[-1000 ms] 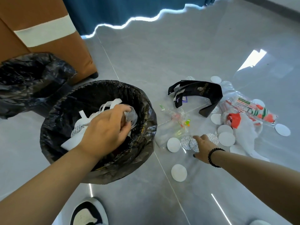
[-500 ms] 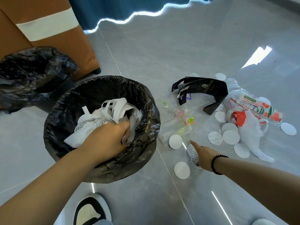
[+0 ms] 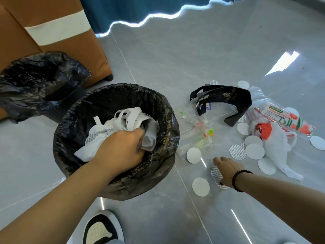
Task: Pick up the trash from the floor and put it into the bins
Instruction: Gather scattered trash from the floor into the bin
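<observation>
A bin lined with a black bag [image 3: 163, 110] stands on the grey floor, left of centre. My left hand [image 3: 119, 148] reaches into it, fingers curled down around crumpled white paper trash [image 3: 133, 117]. To the right, my right hand [image 3: 226, 169], with a bead bracelet on its wrist, is low over the floor and holds a round patterned seal disc [image 3: 216, 175] that pokes out under the palm. Plain white discs lie beside it [image 3: 193, 155] and in front of it [image 3: 200, 186].
More litter lies at right: a black paper bag [image 3: 233, 97], a clear wrapper [image 3: 202, 132], a red-and-white packet [image 3: 284, 118], a white plastic bag [image 3: 277, 143], several discs. A second black-lined bin [image 3: 40, 81] stands at left by brown furniture [image 3: 52, 14]. My shoe [image 3: 102, 228] is below.
My left hand sank from the bin's rim down into the bin with the white paper. My right hand drew back toward me, and the patterned disc came with it.
</observation>
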Demonstrator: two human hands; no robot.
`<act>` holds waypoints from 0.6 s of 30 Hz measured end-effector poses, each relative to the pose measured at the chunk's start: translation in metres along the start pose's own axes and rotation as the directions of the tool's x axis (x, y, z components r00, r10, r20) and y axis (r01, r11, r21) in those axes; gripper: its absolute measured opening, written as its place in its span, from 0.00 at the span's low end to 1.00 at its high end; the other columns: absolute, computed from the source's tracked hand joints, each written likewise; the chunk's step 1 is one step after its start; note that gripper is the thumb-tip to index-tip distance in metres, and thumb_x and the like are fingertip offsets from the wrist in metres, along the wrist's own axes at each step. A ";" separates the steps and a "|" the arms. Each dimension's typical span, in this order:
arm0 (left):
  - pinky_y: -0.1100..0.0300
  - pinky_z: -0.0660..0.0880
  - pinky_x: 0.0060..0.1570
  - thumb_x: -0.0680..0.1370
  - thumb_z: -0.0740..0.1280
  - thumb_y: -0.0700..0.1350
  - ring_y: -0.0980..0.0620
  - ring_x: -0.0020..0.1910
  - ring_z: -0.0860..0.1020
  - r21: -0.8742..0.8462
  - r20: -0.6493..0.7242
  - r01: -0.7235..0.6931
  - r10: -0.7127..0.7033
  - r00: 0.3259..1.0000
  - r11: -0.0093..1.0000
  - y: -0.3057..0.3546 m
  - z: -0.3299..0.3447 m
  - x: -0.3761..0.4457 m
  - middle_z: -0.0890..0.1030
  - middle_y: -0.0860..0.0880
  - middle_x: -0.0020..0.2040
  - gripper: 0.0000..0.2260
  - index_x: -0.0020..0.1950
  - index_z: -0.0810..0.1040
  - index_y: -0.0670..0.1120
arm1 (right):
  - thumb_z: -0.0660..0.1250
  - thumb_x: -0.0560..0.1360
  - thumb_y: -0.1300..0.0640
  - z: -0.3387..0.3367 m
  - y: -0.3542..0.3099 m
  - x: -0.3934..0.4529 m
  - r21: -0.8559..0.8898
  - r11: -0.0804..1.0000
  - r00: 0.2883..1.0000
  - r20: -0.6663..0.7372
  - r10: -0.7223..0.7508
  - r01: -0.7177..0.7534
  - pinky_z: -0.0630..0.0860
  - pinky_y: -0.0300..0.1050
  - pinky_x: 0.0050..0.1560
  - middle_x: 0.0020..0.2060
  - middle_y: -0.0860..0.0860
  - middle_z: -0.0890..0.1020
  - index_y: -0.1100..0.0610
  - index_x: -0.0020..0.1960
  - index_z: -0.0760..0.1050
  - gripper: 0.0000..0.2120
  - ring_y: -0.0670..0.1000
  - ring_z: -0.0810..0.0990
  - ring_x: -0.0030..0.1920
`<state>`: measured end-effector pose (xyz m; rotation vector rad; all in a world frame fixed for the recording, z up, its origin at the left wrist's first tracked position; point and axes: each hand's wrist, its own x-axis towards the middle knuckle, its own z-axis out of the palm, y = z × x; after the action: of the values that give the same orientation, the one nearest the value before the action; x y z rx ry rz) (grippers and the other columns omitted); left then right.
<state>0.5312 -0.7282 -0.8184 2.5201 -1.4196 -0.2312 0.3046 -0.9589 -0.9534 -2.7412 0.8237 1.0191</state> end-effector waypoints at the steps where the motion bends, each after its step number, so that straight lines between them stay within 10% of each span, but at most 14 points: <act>1: 0.56 0.67 0.31 0.72 0.66 0.47 0.44 0.33 0.73 -0.009 0.001 0.021 -0.021 1.000 1.000 0.001 -0.001 -0.001 0.69 0.52 0.29 0.15 0.35 0.59 0.53 | 0.70 0.72 0.54 0.000 0.000 0.000 -0.034 0.999 1.000 -0.026 -0.012 0.011 0.71 0.42 0.46 0.59 0.52 0.70 0.54 0.65 0.62 0.26 0.53 0.72 0.59; 7: 0.55 0.69 0.35 0.75 0.57 0.65 0.49 0.36 0.74 -0.128 -0.146 0.127 -0.146 0.978 0.984 0.015 -0.009 -0.004 0.74 0.54 0.34 0.19 0.40 0.69 0.50 | 0.69 0.72 0.57 0.006 0.003 0.003 -0.028 0.997 0.996 -0.051 -0.079 0.078 0.73 0.43 0.53 0.60 0.53 0.68 0.55 0.64 0.63 0.25 0.53 0.70 0.59; 11: 0.52 0.71 0.34 0.78 0.62 0.52 0.48 0.32 0.74 -0.255 -0.221 0.239 -0.298 0.929 0.937 0.010 -0.011 -0.002 0.73 0.49 0.29 0.11 0.40 0.68 0.47 | 0.69 0.72 0.56 0.008 0.004 0.001 0.077 0.996 0.999 -0.021 -0.046 0.047 0.74 0.44 0.54 0.58 0.52 0.73 0.56 0.61 0.63 0.22 0.52 0.71 0.59; 15: 0.51 0.74 0.33 0.76 0.64 0.43 0.53 0.29 0.74 -0.231 -0.072 0.280 -0.303 0.950 0.932 0.003 -0.024 -0.007 0.75 0.50 0.30 0.19 0.66 0.66 0.53 | 0.68 0.72 0.58 0.010 0.005 -0.001 0.175 0.985 1.000 0.007 -0.007 0.006 0.72 0.42 0.51 0.56 0.52 0.73 0.56 0.61 0.62 0.21 0.52 0.73 0.56; 18: 0.57 0.72 0.37 0.77 0.63 0.44 0.54 0.35 0.75 -0.122 0.064 0.220 -0.213 0.975 0.968 -0.001 -0.031 -0.018 0.77 0.50 0.35 0.09 0.56 0.75 0.51 | 0.68 0.71 0.58 0.008 0.008 -0.001 0.238 0.971 0.999 0.047 0.013 -0.024 0.72 0.41 0.45 0.50 0.51 0.72 0.53 0.57 0.63 0.19 0.52 0.74 0.48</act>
<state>0.5301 -0.7079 -0.7888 2.5767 -1.1054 -0.4134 0.2952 -0.9626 -0.9580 -2.5049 0.9019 0.9142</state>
